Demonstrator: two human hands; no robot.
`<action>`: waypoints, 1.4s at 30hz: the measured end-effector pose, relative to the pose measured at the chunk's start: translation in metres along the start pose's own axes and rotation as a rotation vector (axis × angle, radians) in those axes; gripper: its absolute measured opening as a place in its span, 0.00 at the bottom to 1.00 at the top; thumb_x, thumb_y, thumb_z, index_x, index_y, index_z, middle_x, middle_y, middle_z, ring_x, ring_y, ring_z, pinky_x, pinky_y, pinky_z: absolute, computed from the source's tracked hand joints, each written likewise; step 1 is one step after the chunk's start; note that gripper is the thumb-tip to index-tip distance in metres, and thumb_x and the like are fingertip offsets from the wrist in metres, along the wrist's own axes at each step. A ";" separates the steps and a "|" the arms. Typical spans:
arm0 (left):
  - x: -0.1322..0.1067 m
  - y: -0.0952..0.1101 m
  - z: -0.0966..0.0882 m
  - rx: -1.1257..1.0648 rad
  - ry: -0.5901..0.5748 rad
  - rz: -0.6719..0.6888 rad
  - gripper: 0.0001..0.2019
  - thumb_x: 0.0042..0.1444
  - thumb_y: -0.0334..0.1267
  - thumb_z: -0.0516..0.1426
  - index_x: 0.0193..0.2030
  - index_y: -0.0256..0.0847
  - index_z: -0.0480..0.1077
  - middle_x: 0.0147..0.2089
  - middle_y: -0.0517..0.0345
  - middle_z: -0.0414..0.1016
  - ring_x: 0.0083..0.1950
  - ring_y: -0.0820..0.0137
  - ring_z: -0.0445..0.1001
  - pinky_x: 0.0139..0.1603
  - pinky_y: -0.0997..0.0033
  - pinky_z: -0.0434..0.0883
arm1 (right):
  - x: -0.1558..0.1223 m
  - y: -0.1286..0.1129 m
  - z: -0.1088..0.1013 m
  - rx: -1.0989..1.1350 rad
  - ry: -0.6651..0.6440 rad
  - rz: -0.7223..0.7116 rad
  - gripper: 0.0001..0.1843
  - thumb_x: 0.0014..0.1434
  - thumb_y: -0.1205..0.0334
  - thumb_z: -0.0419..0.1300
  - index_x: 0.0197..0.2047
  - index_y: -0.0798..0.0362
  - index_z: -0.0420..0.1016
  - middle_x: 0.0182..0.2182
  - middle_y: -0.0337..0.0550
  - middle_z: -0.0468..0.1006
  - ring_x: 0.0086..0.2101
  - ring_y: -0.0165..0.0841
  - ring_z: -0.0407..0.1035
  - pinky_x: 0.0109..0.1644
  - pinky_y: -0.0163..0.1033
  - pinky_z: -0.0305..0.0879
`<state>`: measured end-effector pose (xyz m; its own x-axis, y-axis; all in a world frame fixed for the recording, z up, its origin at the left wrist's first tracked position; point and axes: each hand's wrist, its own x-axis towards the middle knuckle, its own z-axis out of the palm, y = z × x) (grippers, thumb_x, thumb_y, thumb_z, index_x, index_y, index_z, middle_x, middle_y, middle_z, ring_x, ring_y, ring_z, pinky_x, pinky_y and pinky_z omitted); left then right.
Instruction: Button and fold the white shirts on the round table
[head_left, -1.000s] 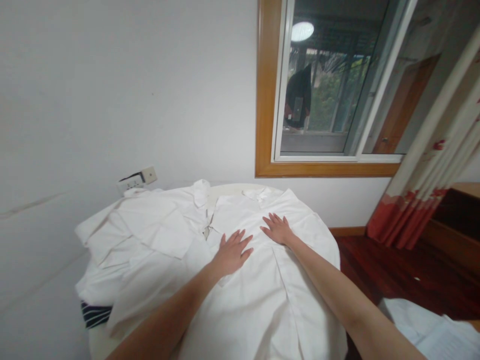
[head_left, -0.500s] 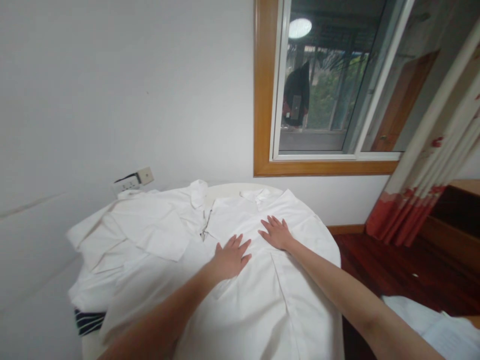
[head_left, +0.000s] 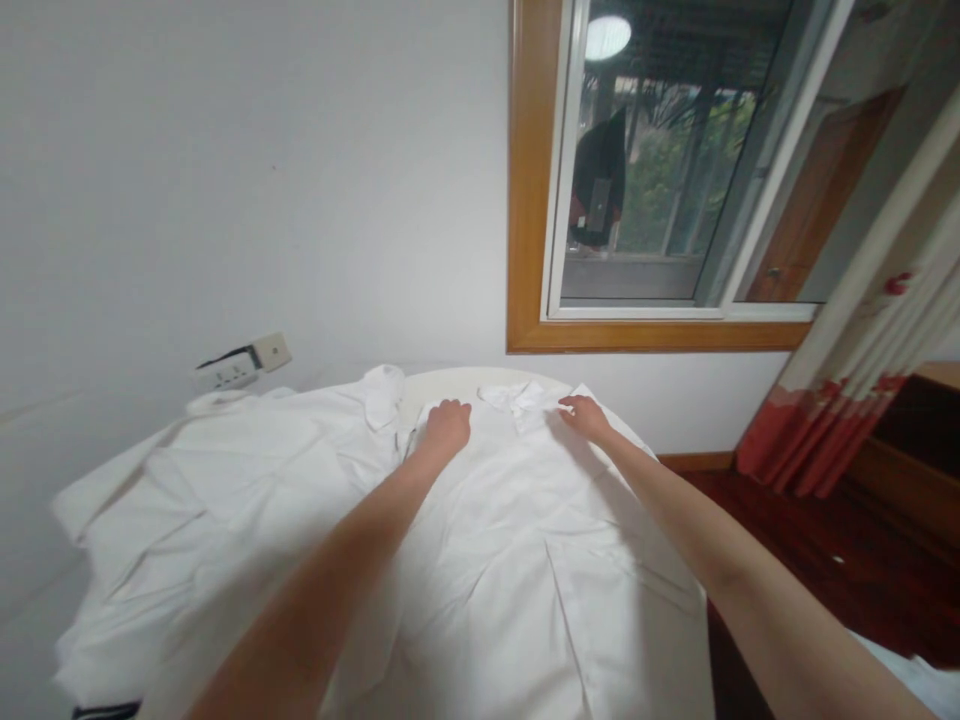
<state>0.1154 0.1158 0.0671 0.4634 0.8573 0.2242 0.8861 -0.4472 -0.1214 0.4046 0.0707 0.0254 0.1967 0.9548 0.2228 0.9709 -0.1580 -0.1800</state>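
Note:
A white shirt lies spread over the rounded table, its collar at the far end and a long pleat running toward me. My left hand is at the shirt's far left shoulder, fingers curled down onto the cloth, the fingertips hidden. At the far right shoulder, beside the collar, my right hand hovers close over the fabric. Its fingers are partly bent and apart, pointing left. Left of the shirt lies a pile of crumpled white clothes, partly behind my left forearm.
The wall behind the table carries a socket strip. A wood-framed window is at the right, with a white and red curtain beside it. Pale cloth shows at the lower right, near the dark red floor.
Both hands have moved away from me, from the middle of the shirt to its shoulders. The left fingers went from spread to curled. The view has shifted slightly.

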 end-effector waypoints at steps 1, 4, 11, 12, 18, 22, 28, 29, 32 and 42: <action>0.011 -0.004 0.007 -0.002 0.020 -0.014 0.19 0.60 0.28 0.42 0.51 0.36 0.70 0.49 0.42 0.72 0.53 0.58 0.68 0.49 0.61 0.66 | 0.010 0.008 0.001 -0.028 0.002 0.005 0.22 0.64 0.56 0.48 0.58 0.50 0.69 0.55 0.44 0.72 0.54 0.39 0.65 0.58 0.40 0.58; 0.038 -0.016 0.032 -0.032 0.041 -0.068 0.20 0.60 0.32 0.45 0.59 0.36 0.63 0.54 0.42 0.70 0.58 0.58 0.65 0.55 0.61 0.63 | 0.035 0.024 0.005 -0.081 0.000 -0.001 0.24 0.63 0.62 0.47 0.60 0.52 0.68 0.56 0.45 0.71 0.56 0.39 0.63 0.60 0.41 0.55; 0.068 -0.041 0.083 -0.059 0.096 -0.170 0.24 0.64 0.41 0.43 0.64 0.33 0.57 0.62 0.40 0.64 0.67 0.53 0.53 0.65 0.52 0.48 | 0.072 0.028 0.026 -0.123 -0.035 -0.085 0.23 0.64 0.63 0.45 0.58 0.55 0.69 0.58 0.47 0.69 0.60 0.36 0.58 0.64 0.38 0.48; 0.069 -0.043 0.086 -0.054 0.095 -0.169 0.24 0.65 0.41 0.42 0.64 0.33 0.57 0.62 0.40 0.64 0.67 0.54 0.52 0.66 0.52 0.47 | 0.076 0.026 0.030 -0.125 -0.036 -0.083 0.23 0.64 0.62 0.45 0.59 0.55 0.68 0.59 0.48 0.68 0.61 0.37 0.56 0.65 0.40 0.46; 0.073 -0.049 0.088 0.037 0.070 -0.130 0.19 0.63 0.40 0.47 0.56 0.35 0.66 0.57 0.42 0.68 0.63 0.56 0.58 0.65 0.53 0.47 | 0.090 0.018 0.051 -0.173 -0.019 0.007 0.28 0.66 0.56 0.44 0.65 0.58 0.58 0.59 0.59 0.65 0.61 0.46 0.54 0.65 0.54 0.39; 0.075 -0.047 0.075 0.035 0.028 -0.153 0.16 0.61 0.39 0.49 0.49 0.34 0.71 0.55 0.40 0.67 0.58 0.55 0.62 0.57 0.57 0.59 | 0.097 0.020 0.048 -0.183 0.017 0.002 0.29 0.65 0.46 0.43 0.56 0.57 0.71 0.53 0.61 0.70 0.55 0.47 0.60 0.60 0.50 0.48; 0.075 -0.043 0.046 0.002 -0.020 -0.130 0.16 0.59 0.34 0.48 0.49 0.36 0.72 0.51 0.41 0.71 0.54 0.55 0.68 0.52 0.58 0.64 | 0.103 0.016 0.033 -0.187 -0.044 -0.084 0.20 0.59 0.53 0.55 0.48 0.54 0.77 0.50 0.54 0.72 0.51 0.42 0.63 0.54 0.40 0.55; 0.074 -0.043 0.041 -0.010 -0.041 -0.113 0.16 0.59 0.33 0.48 0.50 0.38 0.72 0.50 0.42 0.73 0.53 0.57 0.70 0.51 0.59 0.65 | 0.101 0.015 0.029 -0.183 -0.041 -0.111 0.19 0.59 0.54 0.55 0.48 0.54 0.76 0.49 0.53 0.73 0.50 0.41 0.64 0.52 0.39 0.56; 0.065 -0.045 0.032 -0.036 -0.067 -0.063 0.19 0.58 0.30 0.48 0.54 0.42 0.70 0.52 0.49 0.74 0.54 0.62 0.71 0.52 0.64 0.65 | 0.090 0.017 0.014 -0.171 -0.015 -0.178 0.17 0.58 0.58 0.57 0.49 0.55 0.74 0.47 0.49 0.75 0.47 0.38 0.67 0.48 0.36 0.58; 0.003 -0.067 0.005 -0.134 -0.071 0.187 0.20 0.58 0.34 0.48 0.56 0.45 0.68 0.57 0.56 0.72 0.57 0.63 0.69 0.57 0.65 0.65 | 0.004 0.047 -0.054 -0.183 0.038 -0.382 0.15 0.55 0.62 0.60 0.46 0.50 0.76 0.35 0.43 0.79 0.40 0.37 0.71 0.48 0.39 0.55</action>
<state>0.0569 0.1496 0.0714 0.6226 0.7697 0.1408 0.7794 -0.6261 -0.0240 0.4585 0.0531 0.0698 -0.1805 0.9441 0.2758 0.9825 0.1602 0.0949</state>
